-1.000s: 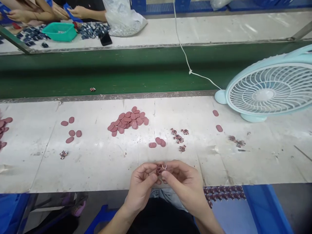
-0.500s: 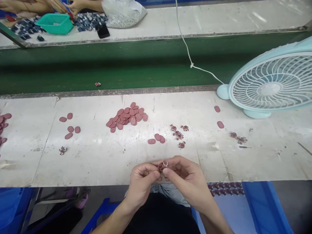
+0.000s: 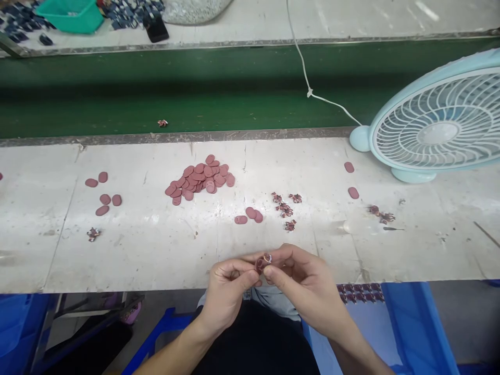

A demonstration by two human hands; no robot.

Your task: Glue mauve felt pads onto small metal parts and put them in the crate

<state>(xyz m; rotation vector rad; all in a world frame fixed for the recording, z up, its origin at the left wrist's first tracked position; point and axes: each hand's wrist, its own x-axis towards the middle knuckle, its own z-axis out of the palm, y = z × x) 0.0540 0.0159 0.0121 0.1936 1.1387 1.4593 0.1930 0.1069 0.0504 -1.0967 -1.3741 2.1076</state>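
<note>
Close to the table's front edge, my left hand [image 3: 230, 291] and my right hand [image 3: 302, 284] meet around a small dark red piece [image 3: 261, 264] with a shiny whitish part on its right side. Thumb and fingers of both hands pinch it. Beyond them on the white table [image 3: 156, 260] lie a few red oval discs [image 3: 250, 213] and several small brown-and-white pieces [image 3: 284, 209]. Farther back spreads a pile of red oval discs [image 3: 199, 177].
A light blue fan [image 3: 437, 133] stands at the right, its white cord [image 3: 302, 62] crossing the green channel [image 3: 234, 104]. Below the table edge is a blue bin [image 3: 422, 328] with rows of brown pieces. A green basket [image 3: 74, 15] sits on the far table.
The view has tipped slightly, so the table appears higher and the other person's hands at the top left are out of frame. Both hands still hold the small piece.
</note>
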